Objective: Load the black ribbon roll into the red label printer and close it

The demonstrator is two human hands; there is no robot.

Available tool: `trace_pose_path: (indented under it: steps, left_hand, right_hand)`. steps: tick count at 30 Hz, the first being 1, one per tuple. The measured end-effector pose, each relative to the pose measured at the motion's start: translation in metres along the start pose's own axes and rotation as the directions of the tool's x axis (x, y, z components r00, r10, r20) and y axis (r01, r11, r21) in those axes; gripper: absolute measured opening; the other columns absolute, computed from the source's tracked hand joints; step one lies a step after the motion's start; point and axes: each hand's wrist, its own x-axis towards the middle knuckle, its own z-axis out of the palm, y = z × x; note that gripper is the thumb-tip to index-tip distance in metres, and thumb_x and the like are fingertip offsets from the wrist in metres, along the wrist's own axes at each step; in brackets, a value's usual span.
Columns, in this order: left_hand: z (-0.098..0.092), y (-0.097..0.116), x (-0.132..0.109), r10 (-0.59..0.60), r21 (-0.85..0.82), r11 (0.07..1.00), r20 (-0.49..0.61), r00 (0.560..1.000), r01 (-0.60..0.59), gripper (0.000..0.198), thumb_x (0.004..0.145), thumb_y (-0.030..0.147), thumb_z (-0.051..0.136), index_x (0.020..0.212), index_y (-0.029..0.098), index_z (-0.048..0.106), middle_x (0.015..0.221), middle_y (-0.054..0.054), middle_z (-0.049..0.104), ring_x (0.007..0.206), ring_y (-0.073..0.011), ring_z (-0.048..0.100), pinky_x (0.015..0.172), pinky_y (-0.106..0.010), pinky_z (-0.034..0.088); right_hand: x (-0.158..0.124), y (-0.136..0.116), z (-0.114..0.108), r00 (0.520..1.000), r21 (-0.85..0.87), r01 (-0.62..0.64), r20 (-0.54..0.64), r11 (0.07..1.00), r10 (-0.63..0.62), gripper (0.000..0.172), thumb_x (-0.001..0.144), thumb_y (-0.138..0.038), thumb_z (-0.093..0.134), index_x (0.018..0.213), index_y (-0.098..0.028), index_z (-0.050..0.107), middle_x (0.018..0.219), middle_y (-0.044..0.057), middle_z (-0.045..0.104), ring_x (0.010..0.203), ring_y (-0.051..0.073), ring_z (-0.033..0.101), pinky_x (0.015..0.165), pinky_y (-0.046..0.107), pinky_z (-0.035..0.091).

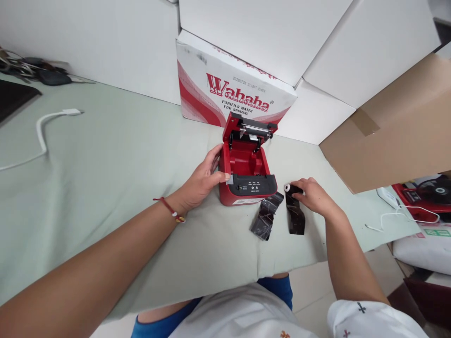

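Left hand (pixel 202 180) clasped open red thermal printer (pixel 246 174).
Right hand (pixel 316 195), beside printer, pinched dark roll (pixel 291 188) at core; likely light, crease-prone.

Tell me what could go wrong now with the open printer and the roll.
1. The roll in the right hand trails a black strip; it may unwind further or tear.
2. The printer has its lid standing open; a knock could strain the hinge.
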Motion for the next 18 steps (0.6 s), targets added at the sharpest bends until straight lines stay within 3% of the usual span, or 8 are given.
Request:
trace_pose_path:
  steps: [4, 8, 11, 14, 16, 18]
  left_hand:
    - [0.001, 0.003, 0.0, 0.0, 0.001, 1.0, 0.003, 1.0, 0.0, 0.097, 0.085, 0.043, 0.077, 0.173, 0.033, 0.037, 0.183, -0.006, 0.042, 0.172, -0.0392, 0.034, 0.144, -0.059, 0.028]
    - [0.001, 0.004, 0.0, 0.0, 0.005, 1.0, -0.002, 1.0, 0.0, 0.098, 0.085, 0.042, 0.078, 0.173, 0.031, 0.037, 0.183, -0.006, 0.042, 0.172, -0.0396, 0.035, 0.144, -0.059, 0.027]
    - [0.001, 0.004, 0.0, -0.003, 0.02, 1.0, -0.002, 1.0, 0.003, 0.1, 0.085, 0.042, 0.078, 0.174, 0.03, 0.035, 0.185, -0.007, 0.039, 0.173, -0.0397, 0.033, 0.145, -0.061, 0.025]
    - [0.002, 0.004, 0.0, -0.013, 0.024, 1.0, -0.016, 1.0, 0.014, 0.103, 0.084, 0.042, 0.079, 0.175, 0.027, 0.034, 0.186, -0.01, 0.037, 0.175, -0.0402, 0.03, 0.145, -0.061, 0.023]
    - [0.003, 0.005, 0.0, -0.019, 0.025, 1.0, -0.017, 1.0, 0.02, 0.103, 0.084, 0.042, 0.079, 0.175, 0.026, 0.033, 0.186, -0.011, 0.037, 0.174, -0.0403, 0.031, 0.145, -0.062, 0.025]
    - [0.003, 0.006, 0.0, -0.03, 0.028, 0.999, -0.014, 0.999, 0.03, 0.103, 0.085, 0.042, 0.078, 0.176, 0.028, 0.032, 0.185, -0.011, 0.039, 0.173, -0.0402, 0.034, 0.144, -0.062, 0.028]
  right_hand:
    - [-0.006, 0.001, -0.027, 0.999, -0.16, -0.03, 0.014, 0.987, 0.033, 0.043, 0.1, -0.035, 0.063, 0.136, -0.022, 0.082, 0.117, 0.018, 0.076, 0.118, 0.041, 0.059, 0.097, 0.049, 0.05]
    - [-0.012, 0.001, -0.058, 0.992, -0.335, -0.053, 0.093, 0.941, 0.09, 0.041, 0.101, -0.036, 0.061, 0.135, -0.028, 0.082, 0.12, 0.016, 0.074, 0.114, 0.037, 0.064, 0.084, 0.043, 0.051]
    - [0.001, -0.013, -0.055, 0.976, -0.427, -0.019, 0.187, 0.904, 0.109, 0.031, 0.092, -0.024, 0.066, 0.116, -0.026, 0.086, 0.117, 0.016, 0.076, 0.11, 0.035, 0.067, 0.077, 0.04, 0.049]
    - [0.016, -0.033, -0.041, 0.97, -0.439, 0.039, 0.234, 0.898, 0.072, 0.024, 0.084, -0.014, 0.07, 0.099, -0.019, 0.087, 0.109, 0.02, 0.077, 0.109, 0.037, 0.069, 0.083, 0.044, 0.051]
    - [0.014, -0.04, -0.044, 0.964, -0.428, 0.09, 0.263, 0.899, 0.029, 0.025, 0.085, -0.015, 0.07, 0.102, -0.019, 0.087, 0.109, 0.019, 0.079, 0.11, 0.037, 0.07, 0.089, 0.047, 0.053]
    - [0.0, -0.04, -0.064, 0.957, -0.344, 0.168, 0.283, 0.924, -0.069, 0.029, 0.092, -0.025, 0.069, 0.115, -0.023, 0.087, 0.114, 0.016, 0.08, 0.112, 0.035, 0.071, 0.094, 0.047, 0.056]
